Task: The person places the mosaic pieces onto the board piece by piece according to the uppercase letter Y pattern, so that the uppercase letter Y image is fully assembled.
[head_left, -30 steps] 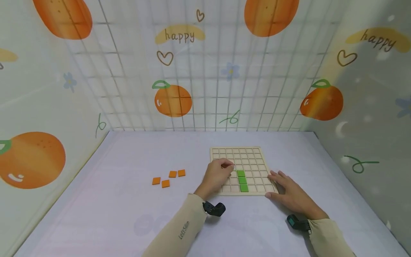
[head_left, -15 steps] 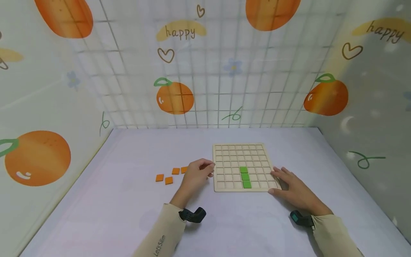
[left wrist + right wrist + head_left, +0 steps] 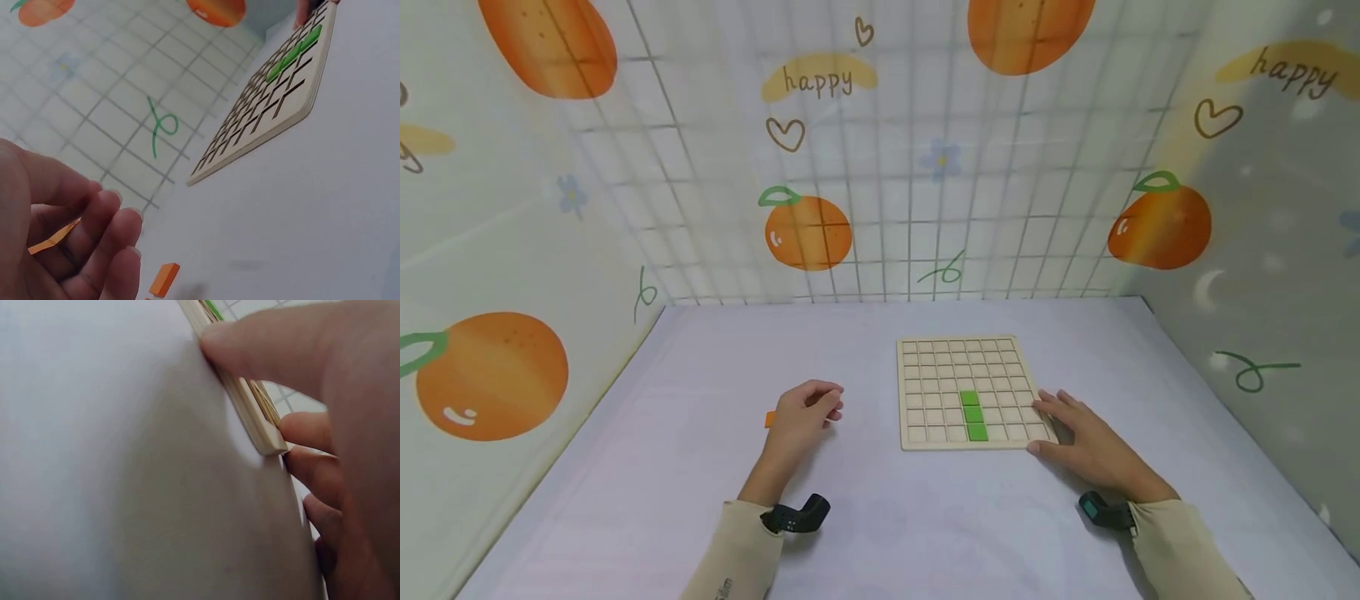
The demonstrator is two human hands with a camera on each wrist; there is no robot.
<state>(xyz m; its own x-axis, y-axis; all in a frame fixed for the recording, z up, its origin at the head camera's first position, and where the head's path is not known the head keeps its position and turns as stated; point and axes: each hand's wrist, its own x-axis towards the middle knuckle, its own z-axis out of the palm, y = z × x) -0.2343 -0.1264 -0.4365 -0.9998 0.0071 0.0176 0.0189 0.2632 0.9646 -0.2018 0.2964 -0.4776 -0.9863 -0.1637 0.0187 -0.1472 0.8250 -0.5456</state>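
Observation:
In the head view my left hand (image 3: pixel 801 417) is left of the board, over the orange tiles, its fingers loosely bent. Beside its wrist side, part of one orange tile (image 3: pixel 770 419) shows; the hand hides the rest. The left wrist view shows an orange tile (image 3: pixel 164 279) lying below the fingertips, and something orange between the fingers that I cannot identify. A pale wooden grid board (image 3: pixel 928 383) lies flat, with three green tiles (image 3: pixel 973 414) in one column. My right hand (image 3: pixel 1093 446) rests at its near right corner, thumb touching the near edge, fingers spread along the right edge.
A white table (image 3: pixel 880 525) carries everything. Curtains printed with oranges stand at the back (image 3: pixel 880 167) and on both sides. Each wrist wears a black band with a small device, the left one (image 3: pixel 797 514) close above the table.
My left hand has moved left from over the board to the orange tiles, covering most of them. The green tiles stay in place. My right hand keeps its place at the board's corner.

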